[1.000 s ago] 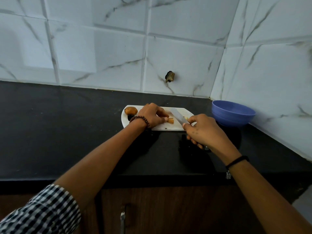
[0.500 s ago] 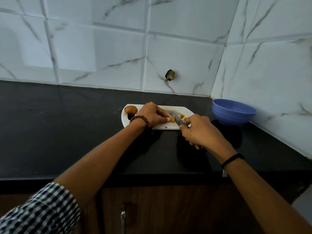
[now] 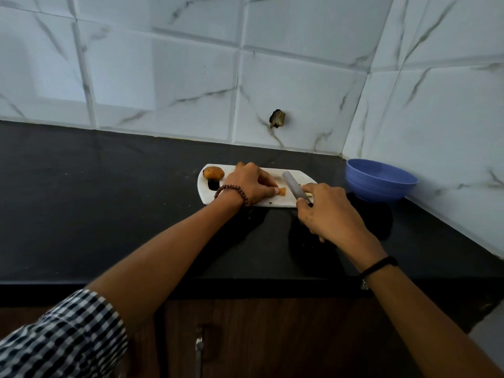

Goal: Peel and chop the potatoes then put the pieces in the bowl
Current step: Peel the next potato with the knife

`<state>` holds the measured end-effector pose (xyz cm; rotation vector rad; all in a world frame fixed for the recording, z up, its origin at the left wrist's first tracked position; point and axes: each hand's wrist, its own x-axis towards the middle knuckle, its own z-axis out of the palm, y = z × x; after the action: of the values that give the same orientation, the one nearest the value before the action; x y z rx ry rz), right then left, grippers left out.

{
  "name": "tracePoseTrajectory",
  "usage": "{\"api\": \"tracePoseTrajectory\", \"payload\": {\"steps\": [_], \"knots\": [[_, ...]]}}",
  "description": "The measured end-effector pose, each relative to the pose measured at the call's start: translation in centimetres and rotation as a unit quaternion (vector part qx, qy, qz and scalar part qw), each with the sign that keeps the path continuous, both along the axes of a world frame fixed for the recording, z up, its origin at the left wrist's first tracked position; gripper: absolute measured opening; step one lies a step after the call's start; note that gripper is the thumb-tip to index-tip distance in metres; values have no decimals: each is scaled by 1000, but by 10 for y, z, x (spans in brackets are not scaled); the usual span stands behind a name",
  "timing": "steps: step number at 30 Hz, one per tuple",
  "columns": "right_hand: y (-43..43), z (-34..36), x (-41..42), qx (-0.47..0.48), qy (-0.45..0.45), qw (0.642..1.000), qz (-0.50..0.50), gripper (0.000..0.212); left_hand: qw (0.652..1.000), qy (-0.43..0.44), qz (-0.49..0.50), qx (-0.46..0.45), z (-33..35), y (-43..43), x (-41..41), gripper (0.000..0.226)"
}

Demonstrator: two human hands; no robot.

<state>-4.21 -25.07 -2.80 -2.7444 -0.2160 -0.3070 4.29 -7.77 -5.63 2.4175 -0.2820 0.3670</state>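
Steel kitchen knife [image 3: 293, 186] is lifting clear again after dropping into the cut; right hand [image 3: 327, 211] is gripping its handle. Left hand [image 3: 249, 184] is pinning the small orange potato stub [image 3: 282, 191] on the white rectangular cutting board [image 3: 207, 196]. Round blue plastic bowl [image 3: 381, 181] is waiting nearby, so chopping is probably continuing.

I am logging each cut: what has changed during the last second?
The right hand brought the knife down beside the potato piece, then raised it again. The left hand kept holding that piece. Whole potato, cutting board and blue bowl stayed in place.
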Motion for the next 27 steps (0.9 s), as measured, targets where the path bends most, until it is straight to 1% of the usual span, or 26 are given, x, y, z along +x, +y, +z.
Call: {"api": "tracePoseTrajectory", "payload": {"steps": [2,5,8,10,12,17,21,23,25,27], "knots": [[1,1,0,-11,17,1000,-3,39,1000,2,-1,-1,-1,0,1,11],[4,2,-1,-24,16,1000,8,37,1000,3,6,-10,-1,0,2,12],[4,3,-2,-27,20,999,15,37,1000,9,14,-23,-1,0,3,4],[3,4,-1,-19,26,999,13,37,999,13,18,-29,-1,0,3,8],[3,4,-2,-12,19,1000,10,38,999,18,21,-30,-1,-1,3,10],[11,0,-5,-14,-13,1000,19,34,999,16,30,-32,-2,-1,4,6],[17,1,-4,-55,-9,998,-2,24,999,9,33,-23,-2,-2,6,20],[21,3,-6,-74,-18,997,1,27,999,8,38,-20,-3,-3,7,20],[25,4,-7,-97,-27,995,1,38,999,6,44,-15,-2,-3,6,20],[30,4,-6,-116,-26,993,-10,40,999,5,51,-14,-2,-4,5,19]]}}
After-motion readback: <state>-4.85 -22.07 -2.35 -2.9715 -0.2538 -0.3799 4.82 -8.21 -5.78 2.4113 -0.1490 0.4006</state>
